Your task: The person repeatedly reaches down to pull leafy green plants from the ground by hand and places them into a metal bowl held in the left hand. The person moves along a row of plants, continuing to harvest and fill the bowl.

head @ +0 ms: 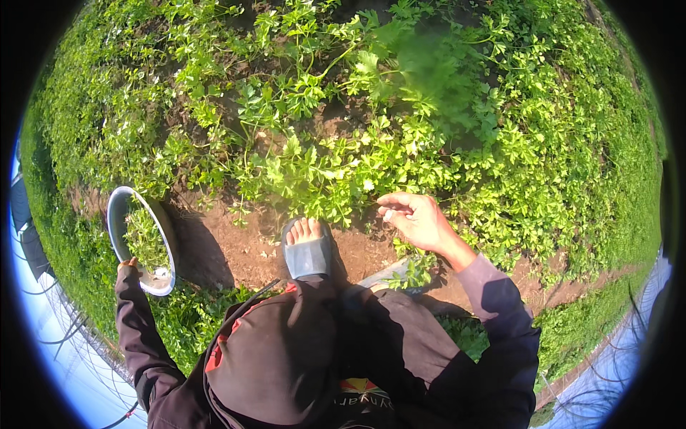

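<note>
On the left, my left hand [128,264] grips the near rim of a round grey-white basin [113,225], which is tilted towards me. A heap of cut or pulled green plants [144,238] lies inside it, with something pale at its lower end. My right hand [415,220] hovers over the edge of the leafy bed, fingers bent and a little apart from the thumb, with nothing visible between them. Low green plants with lobed, celery-like or parsley-like leaves [343,171] grow in front of it. Their stems near the soil are mostly hidden.
A strip of bare brown soil [246,252] runs between the plant rows. My foot in a grey slide sandal [308,257] stands on it. Another grey sandal [383,274] is partly covered by leaves and my trouser leg. More plants [182,316] grow close behind the basin.
</note>
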